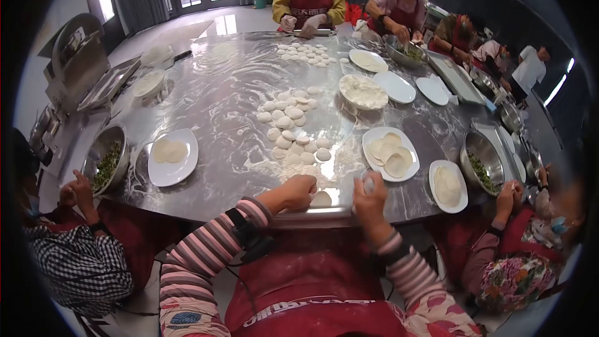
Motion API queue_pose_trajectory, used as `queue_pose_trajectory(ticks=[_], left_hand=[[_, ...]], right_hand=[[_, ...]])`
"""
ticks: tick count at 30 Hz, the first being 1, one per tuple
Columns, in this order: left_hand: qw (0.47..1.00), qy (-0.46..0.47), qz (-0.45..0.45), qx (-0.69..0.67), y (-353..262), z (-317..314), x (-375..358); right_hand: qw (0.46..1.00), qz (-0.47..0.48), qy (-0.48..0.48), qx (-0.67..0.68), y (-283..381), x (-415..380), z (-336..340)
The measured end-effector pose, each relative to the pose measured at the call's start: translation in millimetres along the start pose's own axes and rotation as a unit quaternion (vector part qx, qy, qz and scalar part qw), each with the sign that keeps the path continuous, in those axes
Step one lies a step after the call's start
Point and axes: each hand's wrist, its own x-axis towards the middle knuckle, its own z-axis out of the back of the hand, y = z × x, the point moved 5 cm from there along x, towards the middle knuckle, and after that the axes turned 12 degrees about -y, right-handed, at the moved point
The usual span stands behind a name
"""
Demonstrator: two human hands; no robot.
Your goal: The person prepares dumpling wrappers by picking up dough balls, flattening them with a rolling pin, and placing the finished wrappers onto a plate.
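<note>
My left hand [301, 192] is closed at the near table edge, its fingertips beside a small flat dough disc [321, 199]. What it pinches, if anything, is hidden. To the right of the disc, my right hand [370, 198] is closed around a pale object that I cannot make out. Beyond my hands, a pile of small floured dough rounds [294, 112] lies on the metal table [218, 100]. A white plate [409, 173] with thin dough wrappers [392, 153] stands beyond my right hand.
Left are a plate [163, 178] of wrappers and a bowl of greens [118, 179]. Right are another plate [460, 203] and bowl [496, 165]. A flour bowl [363, 92] stands farther back. Co-workers' hands are at both sides [78, 190] [510, 196] and across the table.
</note>
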Motion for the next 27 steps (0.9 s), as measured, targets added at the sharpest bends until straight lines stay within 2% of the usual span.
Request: queue_pose_trajectory(ticks=[2, 3, 5, 7, 10, 11, 12, 14, 15, 18, 19, 21, 22, 24, 25, 27], left_hand=[[0.999, -0.022, 0.001, 0.023, -6, 0, 6], [0.998, -0.053, 0.003, 0.029, -10, 4, 9], [0.999, -0.041, -0.003, 0.028, -10, -2, 17], [1.000, -0.011, -0.004, 0.027, -15, -1, 15], [0.997, -0.052, -0.008, 0.062, 1, -4, 7], [0.998, -0.054, 0.027, 0.026, 2, -1, 0], [0.998, -0.053, 0.028, 0.029, -1, 3, -2], [1.000, -0.021, -0.011, 0.019, -10, 4, -9], [0.999, -0.031, 0.024, 0.022, -12, 6, -6], [0.996, -0.076, 0.032, 0.039, -4, 5, 12], [0.996, -0.064, 0.038, 0.040, -3, 2, 16], [0.998, -0.034, 0.028, 0.043, -4, 1, 12], [0.999, -0.005, 0.019, 0.050, -4, 0, 8], [0.998, -0.039, 0.010, 0.045, 3, -2, 2], [0.999, -0.037, 0.021, 0.014, 2, -1, -3], [1.000, -0.018, 0.024, -0.003, 3, -7, -6]], right_hand=[[0.997, 0.062, -0.038, 0.021, 2, 27, -26], [0.998, 0.033, -0.033, 0.034, -1, 35, -39], [0.999, 0.001, -0.022, 0.041, -4, 40, -50], [0.999, 0.017, -0.030, 0.030, -1, 31, -33], [0.995, 0.093, -0.033, -0.017, 11, 1, 9], [0.991, -0.116, 0.004, 0.066, -5, -15, 13], [0.991, -0.117, 0.003, 0.068, -9, -11, 7], [0.999, 0.040, -0.035, -0.003, -1, 6, -6], [0.999, -0.017, -0.028, 0.009, 2, 19, -18], [0.999, -0.045, 0.013, 0.018, -5, 39, -51], [0.999, -0.042, 0.012, 0.017, -4, 39, -48], [0.999, 0.023, -0.023, 0.019, -2, 27, -29], [0.990, 0.136, -0.031, -0.014, -2, 15, -15], [0.999, -0.031, -0.007, 0.030, -3, -9, 10], [0.999, -0.031, -0.006, 0.033, -6, -7, 7], [0.997, 0.069, -0.025, -0.029, -1, -4, 3]])
